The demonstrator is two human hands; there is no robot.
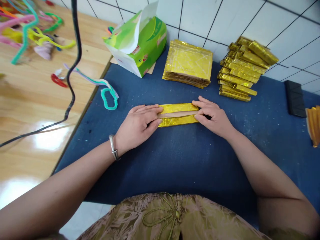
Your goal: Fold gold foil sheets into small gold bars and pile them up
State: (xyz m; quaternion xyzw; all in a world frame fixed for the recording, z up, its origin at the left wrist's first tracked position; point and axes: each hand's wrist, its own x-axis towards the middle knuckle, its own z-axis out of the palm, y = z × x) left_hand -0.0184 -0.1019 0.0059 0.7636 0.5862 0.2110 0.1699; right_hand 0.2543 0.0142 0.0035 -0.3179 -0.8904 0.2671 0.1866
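A sheet of gold foil paper (178, 120) lies on the dark blue tabletop, its two long edges folded inward. Between the gold flaps a narrow strip of pale underside shows. My left hand (140, 125), with a silver bangle at the wrist, holds the sheet's left end, fingers on the far flap and thumb on the near one. At the right end, my right hand (211, 115) grips the paper with thumb and fingertips on the two flaps. Behind it sits a stack of flat gold foil sheets (188, 61). Folded gold strips (240, 71) are piled to the right of that stack.
A green tissue pack (147, 43) stands by the tiled wall. A black phone-like slab (295, 98) and brownish-gold strips (313, 125) are at the far right. Left, a black cable (72, 83) hangs before a wooden table (50, 110) with colourful pipe cleaners (26, 36); a teal loop (109, 99) lies nearby.
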